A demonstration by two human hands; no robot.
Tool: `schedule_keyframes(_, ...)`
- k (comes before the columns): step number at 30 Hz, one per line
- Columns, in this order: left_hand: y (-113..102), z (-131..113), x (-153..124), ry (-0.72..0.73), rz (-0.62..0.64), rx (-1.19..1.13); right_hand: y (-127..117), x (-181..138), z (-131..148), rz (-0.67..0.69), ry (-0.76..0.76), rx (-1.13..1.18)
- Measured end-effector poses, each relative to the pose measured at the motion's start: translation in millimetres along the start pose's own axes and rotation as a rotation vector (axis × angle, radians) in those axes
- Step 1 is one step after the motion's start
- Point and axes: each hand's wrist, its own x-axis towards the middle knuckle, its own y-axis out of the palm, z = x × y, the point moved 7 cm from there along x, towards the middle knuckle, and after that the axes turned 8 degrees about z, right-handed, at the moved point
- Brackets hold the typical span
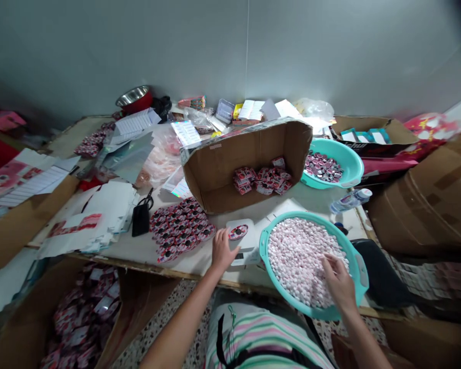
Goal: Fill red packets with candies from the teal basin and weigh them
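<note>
My left hand (pixel 223 250) is at the near side of a small white scale (pixel 249 241), thumb and fingers apart. On the scale lies an oval printed red, white and black piece (pixel 238 232), close to my fingertips; I cannot tell whether they touch it. My right hand (pixel 338 279) is over a turquoise basin (pixel 264 246) full of small white and pinkish pellets (pixel 299 256). Its fingers are drawn together low on the pellets, and what they hold, if anything, is hidden. Left of the scale, several similar printed pieces (pixel 180 228) lie in overlapping rows.
Behind the scale, a cardboard box (pixel 215 179) lies on its side with printed packets (pixel 263 177) inside. A second turquoise basin (pixel 353 159) holds small round tins. A clear bottle (pixel 349 201) lies right; white cards (pixel 111 205) and a black pouch (pixel 140 219) lie left.
</note>
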Motion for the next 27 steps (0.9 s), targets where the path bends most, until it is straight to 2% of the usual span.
schedule_keyframes(3, 14, -5, 19, -0.028, 0.074, 0.052, -5, -7, -7, 0.005, 0.016, 0.028)
schedule_keyframes(6, 21, 2, 29, -0.098, 0.155, 0.090, -13, -14, -12, -0.016, 0.015, 0.054)
schedule_keyframes(8, 15, 3, 31, -0.112, 0.176, 0.087, -19, -16, -14, -0.037, 0.012, 0.038)
schedule_keyframes(10, -2, -6, 30, -0.083, 0.135, 0.046, -23, -17, -15, -0.060, 0.012, 0.028)
schedule_keyframes(12, -27, -30, 27, 0.003, 0.061, -0.027, -24, -15, -15, -0.073, 0.001, 0.041)
schedule_keyframes(14, -51, -66, 23, 0.137, 0.001, -0.115, -22, -13, -13, -0.074, -0.024, 0.049)
schedule_keyframes(17, -68, -122, 19, 0.348, -0.012, -0.181, -16, -10, -5, -0.061, -0.064, 0.056)
schedule_keyframes(19, -62, -151, 20, 0.478, 0.022, -0.134, -11, -10, 1, -0.048, -0.079, 0.078)
schedule_keyframes(21, -48, -169, 22, 0.592, 0.054, -0.058, -7, -10, 6, -0.038, -0.085, 0.101)
schedule_keyframes(23, -33, -176, 24, 0.655, 0.063, 0.001, -6, -11, 10, -0.041, -0.087, 0.119)
schedule_keyframes(27, -13, -171, 29, 0.631, 0.111, 0.086, -5, -16, 12, -0.047, -0.086, 0.147)
